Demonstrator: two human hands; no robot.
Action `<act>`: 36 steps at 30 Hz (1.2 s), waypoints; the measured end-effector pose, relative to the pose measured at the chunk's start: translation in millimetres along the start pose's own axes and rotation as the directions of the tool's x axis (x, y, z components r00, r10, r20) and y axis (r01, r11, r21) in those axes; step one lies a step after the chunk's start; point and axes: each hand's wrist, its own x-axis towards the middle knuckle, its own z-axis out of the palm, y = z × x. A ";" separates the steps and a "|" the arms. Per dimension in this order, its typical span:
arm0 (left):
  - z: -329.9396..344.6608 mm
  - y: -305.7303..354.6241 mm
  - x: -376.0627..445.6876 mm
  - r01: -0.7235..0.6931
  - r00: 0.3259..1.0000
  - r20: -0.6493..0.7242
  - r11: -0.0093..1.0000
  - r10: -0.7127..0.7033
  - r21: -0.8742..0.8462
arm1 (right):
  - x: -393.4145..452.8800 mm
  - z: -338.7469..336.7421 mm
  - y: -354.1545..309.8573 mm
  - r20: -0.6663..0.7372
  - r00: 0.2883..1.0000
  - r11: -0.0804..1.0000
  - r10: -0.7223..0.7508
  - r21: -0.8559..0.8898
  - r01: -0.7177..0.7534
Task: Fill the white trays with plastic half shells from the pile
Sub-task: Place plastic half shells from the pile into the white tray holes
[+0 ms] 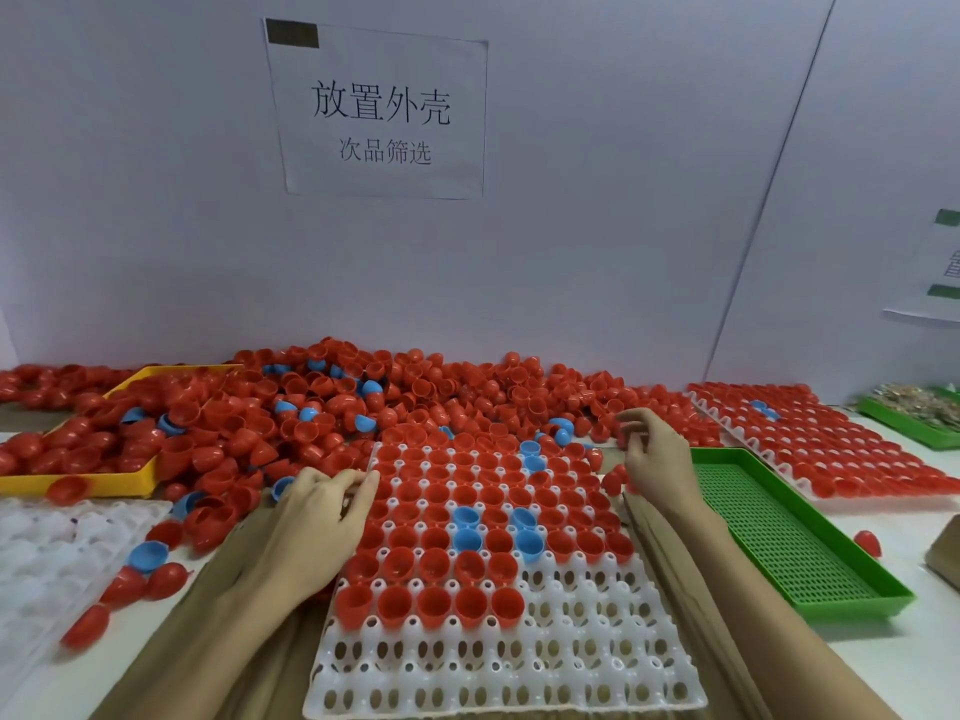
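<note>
The yellow plastic bin (78, 483) sits left; the left hand (317, 517) rests loose-fingered on the white moulded tray (519, 667) – part-filled – below the red-and-blue half-shell pile (363, 402); the right hand (657, 454), fingers curled, grasp unclear

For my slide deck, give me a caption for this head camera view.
Two hands fill a white tray with shells from the pile.

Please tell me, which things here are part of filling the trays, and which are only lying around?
Part of the job: white tray, half full; pile of shells; full tray; left hand; right hand.

Only lying around: green tray; yellow tray; paper sign.
</note>
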 end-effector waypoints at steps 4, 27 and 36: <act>-2.7 -0.5 -0.9 -0.034 0.999 -0.020 0.997 0.035 0.066 | 15.9 7.9 4.4 0.305 0.952 0.969 -0.024 -0.228 0.098; -12.7 3.0 -0.6 -0.277 0.949 -0.087 0.933 0.303 0.228 | -19.5 -7.2 -44.6 0.233 0.969 0.851 0.087 0.488 -0.194; -12.3 60.0 -31.5 -0.298 0.930 0.062 0.841 0.363 -0.451 | -65.7 -25.3 -97.6 0.678 0.672 0.805 -0.298 0.557 -0.205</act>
